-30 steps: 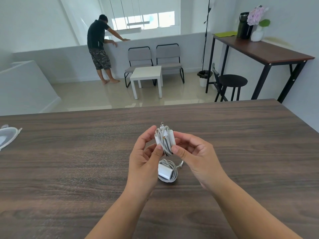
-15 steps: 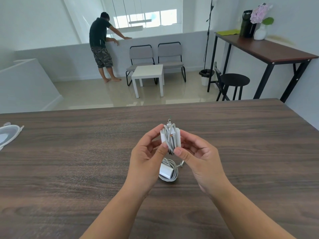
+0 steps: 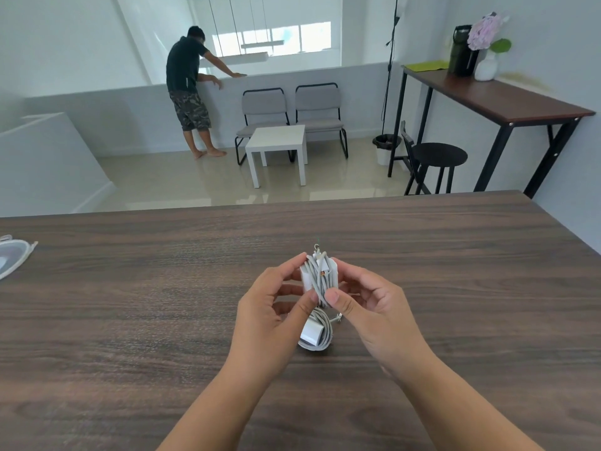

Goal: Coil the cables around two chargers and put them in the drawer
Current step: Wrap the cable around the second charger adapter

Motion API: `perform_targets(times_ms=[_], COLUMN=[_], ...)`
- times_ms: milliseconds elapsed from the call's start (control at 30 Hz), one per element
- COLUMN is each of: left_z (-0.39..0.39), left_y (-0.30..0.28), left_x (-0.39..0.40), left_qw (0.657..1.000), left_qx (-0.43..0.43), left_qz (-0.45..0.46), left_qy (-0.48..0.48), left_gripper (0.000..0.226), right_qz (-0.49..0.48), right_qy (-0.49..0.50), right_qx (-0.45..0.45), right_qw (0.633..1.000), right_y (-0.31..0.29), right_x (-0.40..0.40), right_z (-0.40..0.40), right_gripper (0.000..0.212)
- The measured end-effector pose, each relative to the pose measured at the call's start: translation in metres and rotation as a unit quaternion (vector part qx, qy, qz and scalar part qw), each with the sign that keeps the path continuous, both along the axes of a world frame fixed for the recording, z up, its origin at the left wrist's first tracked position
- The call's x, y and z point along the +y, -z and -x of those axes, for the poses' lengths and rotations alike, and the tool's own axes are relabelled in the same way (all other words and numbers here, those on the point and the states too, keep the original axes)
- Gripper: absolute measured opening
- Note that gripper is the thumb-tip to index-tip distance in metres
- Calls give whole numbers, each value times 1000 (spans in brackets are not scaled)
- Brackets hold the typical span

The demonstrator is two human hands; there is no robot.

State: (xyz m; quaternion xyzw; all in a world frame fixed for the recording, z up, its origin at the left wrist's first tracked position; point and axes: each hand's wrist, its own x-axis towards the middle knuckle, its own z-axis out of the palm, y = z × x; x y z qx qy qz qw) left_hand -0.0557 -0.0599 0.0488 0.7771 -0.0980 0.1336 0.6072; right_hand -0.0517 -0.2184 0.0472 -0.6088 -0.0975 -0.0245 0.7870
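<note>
Two chargers were in view, and you had both hands on one of them. Your left hand (image 3: 273, 317) and right hand (image 3: 374, 315) pinched the held charger (image 3: 317, 276) from either side, thumbs meeting at its lower end and forefingers curled up along its flanks, so the fingers were closed narrow on it, not spread. It stood upright above the wooden table (image 3: 130, 320), long axis running away from you, with the grey cable (image 3: 320, 281) wound lengthwise over the white block and a small connector tip (image 3: 316, 247) poking out at the far end. That loose tip was the thing to watch: it lay beyond your fingertips, on the side of the held charger farthest from you, and neither hand looked clearly nearer to it.

The second charger (image 3: 314, 333) lay flat on the table just below and nearer to you than the held charger, partly hidden by your left thumb. Its cable was already looped round it, with a short end sticking out toward your right hand.

By my reading the winding was all but finished, with tucking in the tip as the remaining fuss. The drawer did not show anywhere, so I cannot tell which way the held charger had to travel. Farther left of the held charger, at the table's edge, sat a pale rounded object (image 3: 14, 258), cut off by the frame.
</note>
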Motion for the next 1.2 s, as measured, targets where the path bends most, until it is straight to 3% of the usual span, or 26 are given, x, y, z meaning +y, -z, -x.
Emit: perform_targets(times_ms=[100,267,433,600,867,1067,1200], left_z=[3,7,6,5,6,5,5], left_y=[5,9,9,9,11,14,15], left_x=[-4,-4,2,3,5,5,3], left_qw=[999,995,985,982,981,979,971], left_qx=[-37,-80,-120,-124,-132,-131,-150], left_qz=[-18,-64,-123,-143,-145,-153,-183], left_qy=[-14,-20,14,31,18,19,17], left_gripper=[46,47,46,47,46,44,42], right_qz=[-27,26,171,301,291,333,329], right_qy=[12,22,-2,19,23,31,61], right_qx=[22,-12,-124,-246,-261,-317,-327], right_qw=[999,999,977,921,920,887,884], right_y=[-3,-5,-16,-23,-21,-10,2], right_x=[3,-6,-27,-36,-34,-35,-33], right_z=[0,1,-1,-8,-12,-16,-14], right_gripper=[36,48,40,22,12,10,10])
